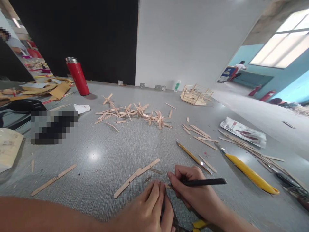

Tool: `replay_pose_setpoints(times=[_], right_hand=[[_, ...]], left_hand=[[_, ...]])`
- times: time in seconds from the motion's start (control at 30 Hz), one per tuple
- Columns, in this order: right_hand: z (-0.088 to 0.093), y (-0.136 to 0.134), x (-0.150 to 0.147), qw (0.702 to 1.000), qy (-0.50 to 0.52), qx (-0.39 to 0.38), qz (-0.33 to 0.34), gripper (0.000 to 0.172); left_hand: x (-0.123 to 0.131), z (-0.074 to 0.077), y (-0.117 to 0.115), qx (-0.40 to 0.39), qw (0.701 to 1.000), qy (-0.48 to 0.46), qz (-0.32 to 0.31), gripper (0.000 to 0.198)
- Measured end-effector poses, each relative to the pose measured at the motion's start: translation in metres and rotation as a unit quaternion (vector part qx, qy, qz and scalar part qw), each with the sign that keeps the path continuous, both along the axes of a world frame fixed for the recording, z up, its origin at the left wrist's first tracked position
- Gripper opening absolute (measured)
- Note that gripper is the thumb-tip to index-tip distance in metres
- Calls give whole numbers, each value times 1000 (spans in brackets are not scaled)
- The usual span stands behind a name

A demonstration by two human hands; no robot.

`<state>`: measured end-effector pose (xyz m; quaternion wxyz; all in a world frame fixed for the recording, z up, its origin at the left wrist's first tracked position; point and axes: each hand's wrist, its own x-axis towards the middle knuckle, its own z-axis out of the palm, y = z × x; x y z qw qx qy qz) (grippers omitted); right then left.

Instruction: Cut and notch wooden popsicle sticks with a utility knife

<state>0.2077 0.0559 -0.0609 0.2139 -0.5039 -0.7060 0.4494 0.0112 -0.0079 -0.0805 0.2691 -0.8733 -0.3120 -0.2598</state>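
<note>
My right hand [193,187] is closed around a slim black pen [207,182], held in a writing grip; its tip is hidden by the fingers. Beside it, my left hand [149,206] has its fingers pressed together over a popsicle stick [168,186], of which only a short piece shows. Just beyond my left hand lie notched popsicle sticks [131,178] set end to end at an angle. Another notched stick [54,179] lies at the left. Below my hands, a yellow and dark object [200,224] is partly covered.
Popsicle-stick pieces [137,111] are heaped across the middle. A yellow utility knife [251,172], a gold-coloured pen-like tool [193,156] and a white packet [243,131] lie right. A red flask [77,77] stands back left; a stick frame [196,95] sits back right, near grey and black panels.
</note>
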Motion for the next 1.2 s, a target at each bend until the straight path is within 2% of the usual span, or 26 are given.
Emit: replay_pose_setpoints(times=[0.3, 0.57, 1.2], right_hand=[[4, 1, -4, 1000, -7, 29, 2, 50], [3, -1, -1, 1000, 7, -5, 0, 47], [2, 0, -1, 1000, 0, 10, 1, 50]], left_hand=[[1, 1, -2, -7, 1000, -8, 2, 38], [-1, 2, -2, -14, 1000, -8, 2, 39], [0, 7, -3, -18, 1000, -11, -4, 37]])
